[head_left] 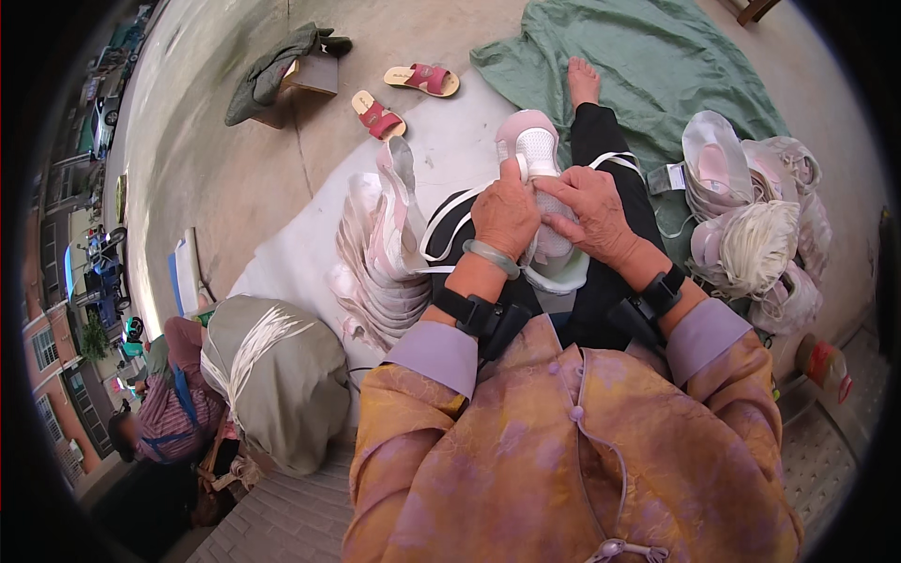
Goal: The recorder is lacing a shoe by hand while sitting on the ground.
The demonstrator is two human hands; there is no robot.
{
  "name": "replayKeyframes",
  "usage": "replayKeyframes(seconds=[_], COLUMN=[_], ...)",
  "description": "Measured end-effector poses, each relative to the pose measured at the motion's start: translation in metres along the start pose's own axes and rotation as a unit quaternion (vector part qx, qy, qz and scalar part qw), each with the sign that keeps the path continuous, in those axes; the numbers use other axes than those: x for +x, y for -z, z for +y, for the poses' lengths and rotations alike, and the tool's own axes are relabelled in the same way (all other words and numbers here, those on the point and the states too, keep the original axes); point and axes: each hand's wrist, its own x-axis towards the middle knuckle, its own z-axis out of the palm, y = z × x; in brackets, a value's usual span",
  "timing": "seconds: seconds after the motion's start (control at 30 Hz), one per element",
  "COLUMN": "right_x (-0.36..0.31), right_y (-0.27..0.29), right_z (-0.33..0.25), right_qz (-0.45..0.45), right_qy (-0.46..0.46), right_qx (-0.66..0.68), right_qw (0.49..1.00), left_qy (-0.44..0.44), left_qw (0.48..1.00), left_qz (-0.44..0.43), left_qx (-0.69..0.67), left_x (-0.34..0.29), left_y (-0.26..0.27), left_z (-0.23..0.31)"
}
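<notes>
A pink and white shoe upper (535, 141) lies across my lap, its rounded toe pointing away from me. My left hand (505, 218) is closed on its left side, thumb and fingertips pressed at the lacing area. From the other side my right hand (596, 214) grips the upper, with thumb and forefinger close to the left fingers. A white shoelace (439, 230) loops out to the left from beside my left hand. Another length of lace (615, 159) runs out past my right hand. What exactly the fingertips pinch is hidden.
Nested shoe uppers (380, 272) stand in a row at my left. More uppers (718, 169) and a bundle of white laces (762, 239) lie at my right. A covered grey-green bundle (282, 394) carries loose laces. Red slippers (422, 79) and a green cloth (648, 66) lie ahead. Another person (178, 413) sits far left.
</notes>
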Motion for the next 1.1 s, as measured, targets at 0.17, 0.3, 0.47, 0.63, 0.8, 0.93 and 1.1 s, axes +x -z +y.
replayKeyframes(seconds=[0.17, 0.3, 0.47, 0.63, 0.8, 0.93, 1.1], right_x=[-0.002, -0.001, -0.005, -0.002, -0.002, -0.004, -0.003], right_y=[-0.001, -0.001, -0.002, -0.003, -0.003, -0.003, 0.002], right_z=[0.005, 0.001, 0.005, 0.000, 0.001, 0.007, 0.004], right_qz=[-0.008, -0.011, 0.008, 0.008, 0.002, -0.006, 0.034], right_qy=[-0.015, -0.013, -0.009, -0.006, -0.017, -0.017, 0.006], right_qx=[0.013, 0.012, 0.010, 0.008, 0.009, 0.024, 0.017], right_qw=[1.000, 1.000, 1.000, 1.000, 1.000, 1.000, 0.999], left_qy=[0.022, 0.025, 0.087, 0.026, -0.051, 0.010, -0.156], left_qw=[0.997, 0.990, 0.972, 0.985, 0.988, 0.994, 0.983], left_qz=[0.065, 0.067, 0.032, 0.064, 0.141, 0.108, 0.079], left_qx=[0.018, -0.117, -0.218, -0.156, 0.042, -0.021, 0.047], left_x=[-0.007, -0.005, -0.007, -0.006, -0.007, -0.026, -0.037], left_y=[0.002, 0.004, 0.003, -0.008, -0.006, 0.014, 0.018], left_z=[0.003, -0.010, -0.008, -0.022, -0.011, 0.016, 0.009])
